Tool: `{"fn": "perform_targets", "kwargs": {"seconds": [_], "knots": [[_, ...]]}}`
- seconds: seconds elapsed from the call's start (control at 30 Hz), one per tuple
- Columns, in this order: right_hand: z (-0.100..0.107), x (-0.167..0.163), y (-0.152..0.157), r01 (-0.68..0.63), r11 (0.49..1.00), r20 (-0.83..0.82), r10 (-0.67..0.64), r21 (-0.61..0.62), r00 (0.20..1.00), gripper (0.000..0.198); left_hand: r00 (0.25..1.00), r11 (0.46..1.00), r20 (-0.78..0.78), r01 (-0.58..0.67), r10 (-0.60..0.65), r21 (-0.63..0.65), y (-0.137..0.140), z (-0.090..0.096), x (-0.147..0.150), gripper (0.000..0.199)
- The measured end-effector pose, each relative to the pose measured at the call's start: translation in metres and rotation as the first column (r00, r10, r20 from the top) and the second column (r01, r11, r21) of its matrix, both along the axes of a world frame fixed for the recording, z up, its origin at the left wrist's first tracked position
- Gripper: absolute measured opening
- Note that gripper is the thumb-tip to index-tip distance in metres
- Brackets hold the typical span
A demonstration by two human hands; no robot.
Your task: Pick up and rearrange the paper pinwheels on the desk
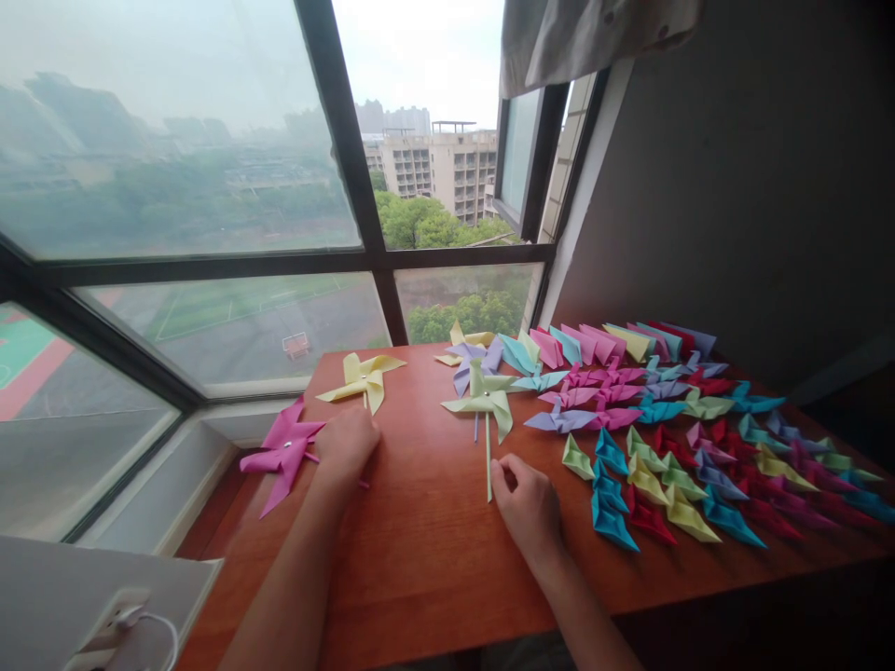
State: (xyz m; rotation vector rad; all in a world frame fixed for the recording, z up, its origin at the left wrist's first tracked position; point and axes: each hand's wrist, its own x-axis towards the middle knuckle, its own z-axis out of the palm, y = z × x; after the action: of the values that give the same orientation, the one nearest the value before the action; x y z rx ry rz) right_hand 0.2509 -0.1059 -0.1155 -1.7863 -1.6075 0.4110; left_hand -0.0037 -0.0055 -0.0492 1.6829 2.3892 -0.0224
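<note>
**Two paper pinwheels held at a wooden surface by the window**

The left hand (346,443) is laid on the surface (419,550) with the fingers curled down. It is closed over the sticks of two pinwheels: the yellow pinwheel (364,377), which lies just beyond the knuckles, and the pink pinwheel (283,452), which hangs over the left edge of the surface. How firmly the sticks are gripped cannot be told, because they are covered by the hand.

The right hand (528,508) is seen near the middle of the surface. Its fingers are bent and pinched together at the lower end of the thin stick of the light green pinwheel (482,401). This pinwheel lies flat, with its head further from the person than the hand.

To the right of this hand, many folded paper pieces (671,466) in blue, red, yellow, green and purple are spread in rows over the surface. Behind them, more pinwheels (587,373) are laid close together, some overlapping. A large window (210,186) stands behind the surface, and a white charger (116,624) is seen at the lower left.
</note>
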Motion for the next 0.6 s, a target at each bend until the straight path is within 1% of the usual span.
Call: {"fn": "perform_targets", "kwargs": {"seconds": [0.13, 0.33, 0.5, 0.6], "knots": [[0.001, 0.000, 0.000, -0.004, 1.000, -0.011, 0.004, 0.002, 1.000, 0.034, 0.998, 0.999, -0.063, 0.003, 0.000, 0.035, 0.003, -0.002, -0.002, 0.031], [0.002, 0.000, 0.000, -0.016, 1.000, -0.018, 0.016, -0.002, 1.000, 0.035, 0.997, 0.994, -0.074, 0.040, -0.032, 0.105, -0.001, -0.008, -0.007, 0.030], [0.001, 0.000, 0.000, -0.007, 1.000, -0.032, 0.007, -0.014, 0.999, 0.032, 0.997, 0.982, -0.005, 0.077, -0.077, 0.170, -0.005, -0.016, -0.014, 0.019], [0.000, 0.001, 0.000, -0.015, 1.000, -0.036, 0.015, -0.010, 0.999, 0.033, 0.994, 0.975, 0.060, 0.079, -0.094, 0.208, -0.006, -0.017, -0.017, 0.015]]}}
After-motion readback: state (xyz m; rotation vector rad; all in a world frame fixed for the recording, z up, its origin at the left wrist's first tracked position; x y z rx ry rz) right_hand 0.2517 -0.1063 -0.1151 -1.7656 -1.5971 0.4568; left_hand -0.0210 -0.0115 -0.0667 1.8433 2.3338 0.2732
